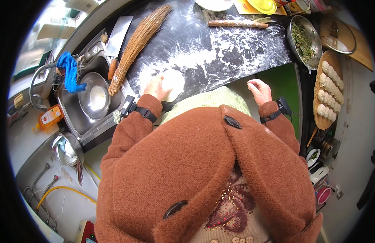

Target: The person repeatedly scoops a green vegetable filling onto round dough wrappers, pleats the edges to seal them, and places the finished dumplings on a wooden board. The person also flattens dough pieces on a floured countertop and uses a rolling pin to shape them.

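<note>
On the floured dark counter (252, 54), near its front edge, lies a flat white dough round (174, 85). My left hand (155, 88) is at its left side, with fingers curled onto its edge; part of the fingertips is hidden. My right hand (260, 92) hangs in the air in front of the counter edge, thumb and fingers drawn together, with nothing visible in them. A rolling pin (236, 24) lies crosswise at the back of the counter. Right of it stands a metal bowl (316, 57) of chopped green filling (303, 40).
A woven tray (318, 115) of several pleated buns (331, 85) is at the right. Left of the dough lie a straw whisk broom (141, 42) and a cleaver (117, 38). A sink (70, 107) with a metal basin (87, 106) lies at the left, beside a blue cloth (69, 71).
</note>
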`<state>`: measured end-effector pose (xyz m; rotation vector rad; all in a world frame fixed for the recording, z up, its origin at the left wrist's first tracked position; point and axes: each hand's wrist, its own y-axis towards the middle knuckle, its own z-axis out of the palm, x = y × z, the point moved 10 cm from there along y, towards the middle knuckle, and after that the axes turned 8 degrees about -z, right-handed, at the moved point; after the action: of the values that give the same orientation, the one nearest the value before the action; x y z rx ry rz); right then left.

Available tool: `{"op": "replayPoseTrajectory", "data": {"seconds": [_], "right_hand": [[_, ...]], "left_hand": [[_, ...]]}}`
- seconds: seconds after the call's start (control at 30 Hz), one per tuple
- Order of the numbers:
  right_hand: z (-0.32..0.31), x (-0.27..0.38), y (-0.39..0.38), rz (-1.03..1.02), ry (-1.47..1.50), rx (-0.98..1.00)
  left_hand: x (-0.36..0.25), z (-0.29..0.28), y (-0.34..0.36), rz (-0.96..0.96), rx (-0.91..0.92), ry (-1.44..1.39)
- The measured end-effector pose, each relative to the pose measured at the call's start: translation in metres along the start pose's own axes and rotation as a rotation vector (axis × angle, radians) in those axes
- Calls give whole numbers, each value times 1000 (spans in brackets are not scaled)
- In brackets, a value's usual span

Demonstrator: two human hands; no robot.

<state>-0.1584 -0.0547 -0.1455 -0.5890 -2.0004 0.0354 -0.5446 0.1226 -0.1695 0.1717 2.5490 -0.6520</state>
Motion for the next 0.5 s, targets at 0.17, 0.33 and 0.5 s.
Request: {"op": "replayPoseTrajectory", "data": {"seconds": [0.17,0.33,0.5], "right_hand": [[-6,-10,1,9,35,7],[-12,-24,4,12,78,20],[-23,-33,10,10,91,39]], "left_hand": [[12,19,4,-65,54,-76],[35,31,4,-173,85,-273],[40,38,-5,-260,171,-299]]}}
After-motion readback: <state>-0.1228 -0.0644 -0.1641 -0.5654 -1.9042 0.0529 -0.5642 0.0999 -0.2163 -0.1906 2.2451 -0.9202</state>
